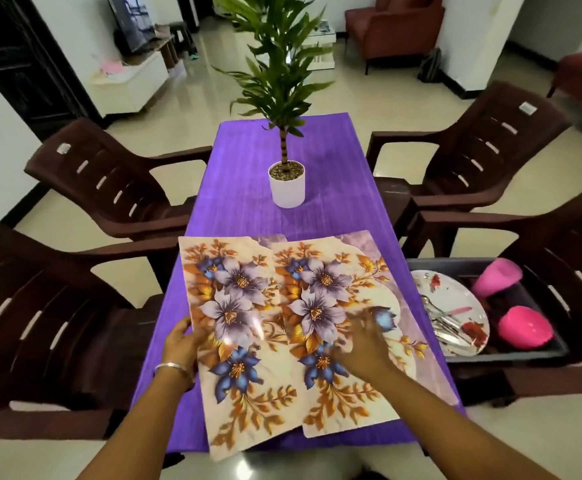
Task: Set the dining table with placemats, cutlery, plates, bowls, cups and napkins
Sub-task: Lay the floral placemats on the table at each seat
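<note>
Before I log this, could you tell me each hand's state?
Left hand: gripping the left placemat at its edge.
Right hand: blurred over the right placemat; cannot be told.

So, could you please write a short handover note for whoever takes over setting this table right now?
Left hand grips the left edge of the left placemat, which overlaps the right placemat.
Right hand rests open on the right placemat, blurred.
Both mats lie at the near end of the purple table.
Plate, cutlery and pink cups sit in the dark tray on the right chair.
Left: spread mats, lay everything else.
</note>
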